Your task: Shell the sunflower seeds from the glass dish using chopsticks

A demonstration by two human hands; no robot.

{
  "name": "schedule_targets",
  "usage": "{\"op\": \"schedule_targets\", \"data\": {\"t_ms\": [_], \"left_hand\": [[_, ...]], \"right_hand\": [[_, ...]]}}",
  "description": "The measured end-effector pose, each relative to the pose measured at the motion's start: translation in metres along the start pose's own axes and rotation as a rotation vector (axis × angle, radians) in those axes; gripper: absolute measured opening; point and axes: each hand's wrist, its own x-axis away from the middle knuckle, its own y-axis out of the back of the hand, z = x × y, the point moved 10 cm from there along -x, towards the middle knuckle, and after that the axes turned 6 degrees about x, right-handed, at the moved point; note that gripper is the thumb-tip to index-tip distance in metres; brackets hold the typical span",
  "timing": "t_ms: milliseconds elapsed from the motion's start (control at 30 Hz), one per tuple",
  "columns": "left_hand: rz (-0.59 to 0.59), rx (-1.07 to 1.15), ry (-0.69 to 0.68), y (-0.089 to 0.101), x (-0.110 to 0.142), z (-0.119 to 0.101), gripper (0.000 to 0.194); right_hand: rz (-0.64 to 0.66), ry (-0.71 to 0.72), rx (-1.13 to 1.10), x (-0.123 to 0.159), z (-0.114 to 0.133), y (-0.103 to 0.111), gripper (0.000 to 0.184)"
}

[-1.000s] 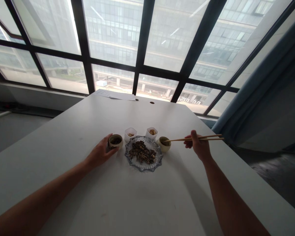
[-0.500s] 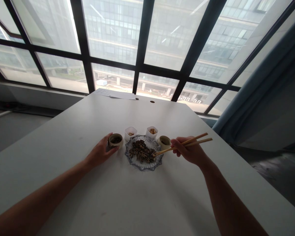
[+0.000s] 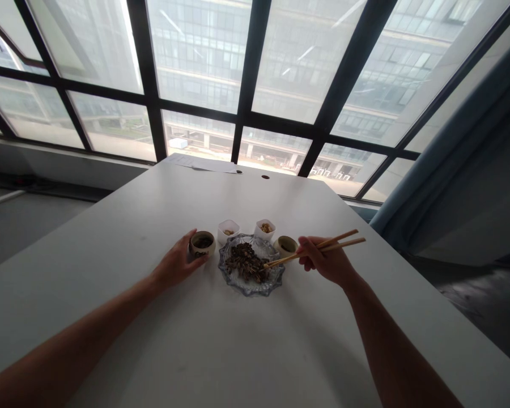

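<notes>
A clear glass plate (image 3: 274,279) heaped with dark seeds (image 3: 246,264) sits mid-table. My right hand (image 3: 325,262) is closed on a pair of wooden chopsticks (image 3: 318,250), whose tips rest at the right side of the seed pile. My left hand (image 3: 179,262) curls around a small beige bowl (image 3: 202,242) left of the plate, fingers touching its side. A second beige bowl (image 3: 286,245) stands right of the plate, just beyond the chopsticks.
Two small white square cups (image 3: 228,230) (image 3: 264,228) with light bits inside stand behind the plate. The white table (image 3: 221,340) runs to a big window; papers (image 3: 204,163) lie at its far edge. A blue curtain (image 3: 450,141) hangs at the right.
My right hand swung the chopsticks left, from the right beige bowl to the seed pile on the plate. The left hand stayed on its bowl.
</notes>
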Motion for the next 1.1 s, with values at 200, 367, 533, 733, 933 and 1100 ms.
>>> {"op": "schedule_targets", "data": {"t_ms": [200, 367, 533, 733, 933, 1100], "left_hand": [[-0.035, 0.053, -0.011, 0.002, -0.001, -0.005, 0.087], [-0.072, 0.037, -0.165, 0.006, 0.002, -0.026, 0.072], [-0.068, 0.026, -0.030, 0.007, -0.001, -0.011, 0.075], [0.036, -0.024, 0.093, 0.009, -0.011, -0.004, 0.099], [0.130, -0.205, -0.175, -0.032, -0.059, -0.099, 0.076], [0.305, -0.290, -0.115, -0.118, -0.113, -0.136, 0.078]], "right_hand": [[-0.343, -0.241, -0.507, -0.010, -0.045, 0.024, 0.055], [-0.364, -0.350, -0.623, -0.013, -0.068, 0.018, 0.048], [-0.550, -0.115, -0.382, -0.007, -0.055, 0.043, 0.054], [-0.609, -0.042, -0.303, -0.006, -0.056, 0.051, 0.061], [-0.675, -0.051, -0.402, -0.013, -0.076, 0.054, 0.064], [-0.678, 0.005, -0.408, -0.015, -0.077, 0.049, 0.065]]}}
